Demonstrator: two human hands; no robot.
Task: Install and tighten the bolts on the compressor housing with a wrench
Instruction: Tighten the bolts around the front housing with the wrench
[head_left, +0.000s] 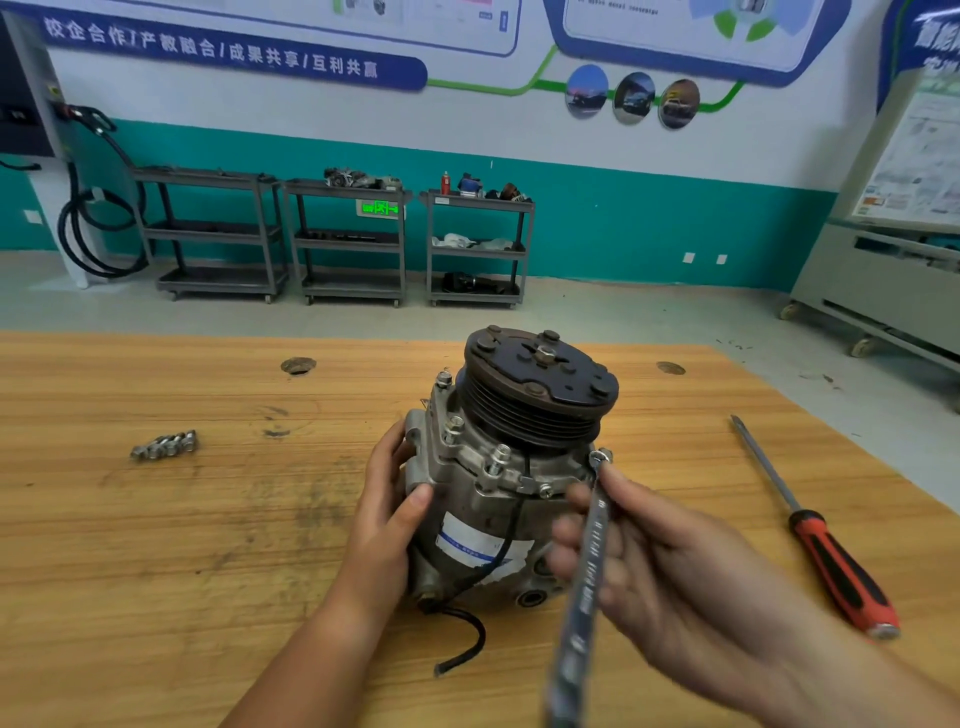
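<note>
Steadying the compressor at frame centre with left hand fingers curled around its housing, right hand fingers clamping the wrench on a bolt.

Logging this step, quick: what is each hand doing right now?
Left hand: grips the compressor.
Right hand: holds the wrench.

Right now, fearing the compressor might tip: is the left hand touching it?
Touching. Head view: the left hand grips the compressor housing, thumb lying flat on its side.
</note>
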